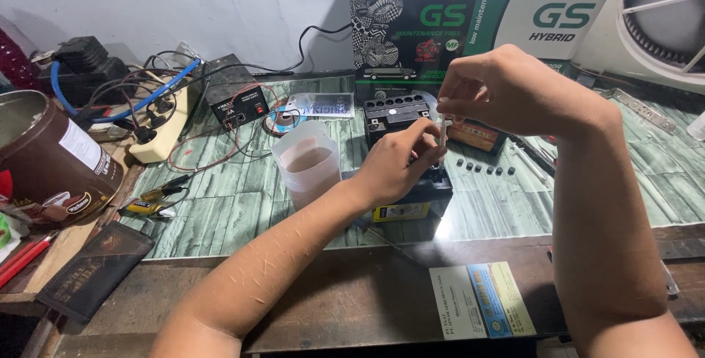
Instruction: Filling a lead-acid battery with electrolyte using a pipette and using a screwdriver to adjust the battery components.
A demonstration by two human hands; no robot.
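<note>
Both forearms rise from the bottom edge, cut off at the elbows, and meet over the small black battery (411, 182), which serves as landmark. Most of that battery is hidden behind the left hand (400, 163); only its dark front face and a yellow label strip show below the wrist. The left hand's fingers are curled together at the battery's top, pinched on the lower end of a thin pale tube (443, 132); what the tube's end meets cannot be made out. The right hand (507, 86) hovers just above, its fingers closed on the tube's upper end, though the fingertips themselves are turned away from view.

Behind the battery stands a second black battery (396, 112) with a row of open filler holes, partly screened by the hands. Right of the battery, a row of small black caps (485, 168) lies on the green wood-patterned worktop (220, 196). Left of it, just beside, stands a translucent measuring jug (308, 163) with a little liquid. Farther left are a black charger box (236, 97) with tangled wires, a cream power strip (165, 127) and a brown tin (48, 160), cut by the frame edge. In front of the battery lies a printed leaflet (481, 299). Behind it, cardboard battery boxes (477, 20) run out of the top.
</note>
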